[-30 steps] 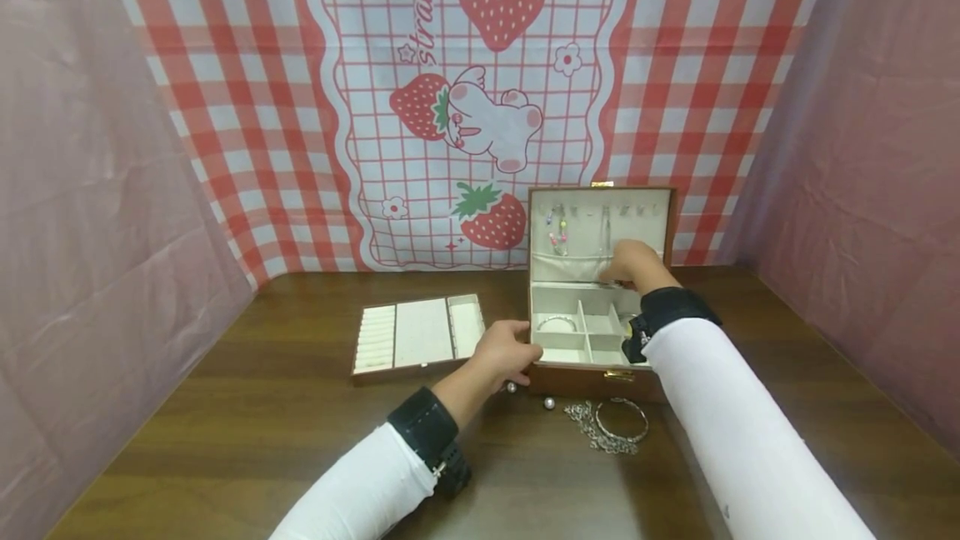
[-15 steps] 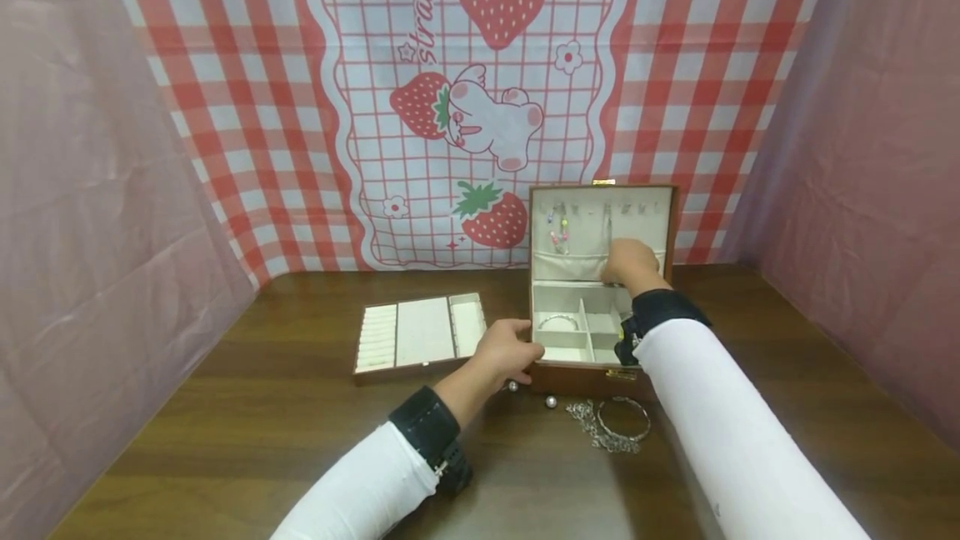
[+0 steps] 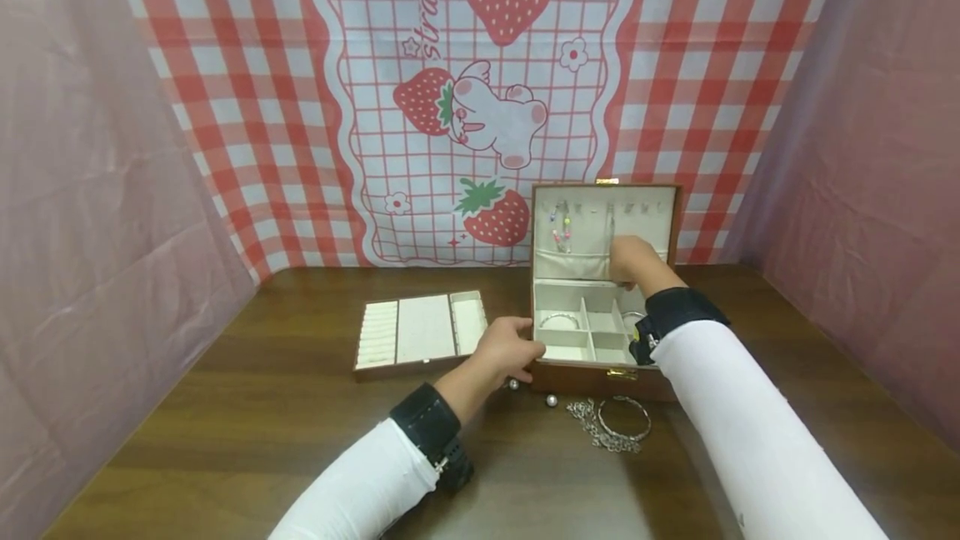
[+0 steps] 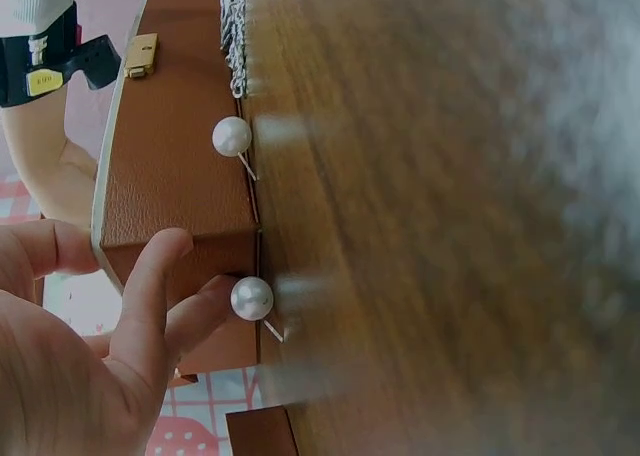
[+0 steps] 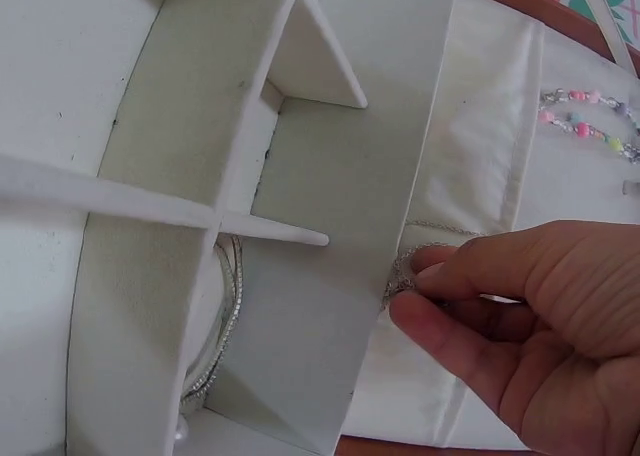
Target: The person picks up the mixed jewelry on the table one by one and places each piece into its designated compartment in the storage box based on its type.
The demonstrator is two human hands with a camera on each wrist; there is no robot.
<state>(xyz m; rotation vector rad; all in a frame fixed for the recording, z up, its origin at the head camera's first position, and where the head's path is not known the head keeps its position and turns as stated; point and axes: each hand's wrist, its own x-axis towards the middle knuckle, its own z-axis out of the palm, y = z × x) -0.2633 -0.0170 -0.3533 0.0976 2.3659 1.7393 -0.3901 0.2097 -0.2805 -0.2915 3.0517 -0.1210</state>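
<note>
My right hand [image 3: 636,261] is at the raised lid of a brown jewelry box [image 3: 577,379]. Its thumb and fingers pinch a thin silver chain necklace [image 5: 402,274], bunched at the fingertips in front of the lid's cream fabric pocket [image 5: 470,126]. Part of the chain runs up the lid. My left hand [image 3: 506,350] holds the box's front left corner, thumb at the rim and fingers against the outside. Two pearl stud earrings lie by the box front: one pearl earring [image 4: 252,298] right beside my left fingers, another pearl earring [image 4: 231,136] nearer the clasp.
A colorful beaded bracelet [image 3: 562,227] hangs from the lid hooks. Silver bangles lie in the box, one bangle [image 3: 559,321] in the back left compartment. A shallow divided tray [image 3: 424,330] sits left. A bangle [image 3: 624,419] and tangled chains [image 3: 596,423] lie in front.
My right hand shifts slightly left along the lid, then back right, staying close to the pocket. The left hand keeps its place on the box corner. The camera view shifts a little.
</note>
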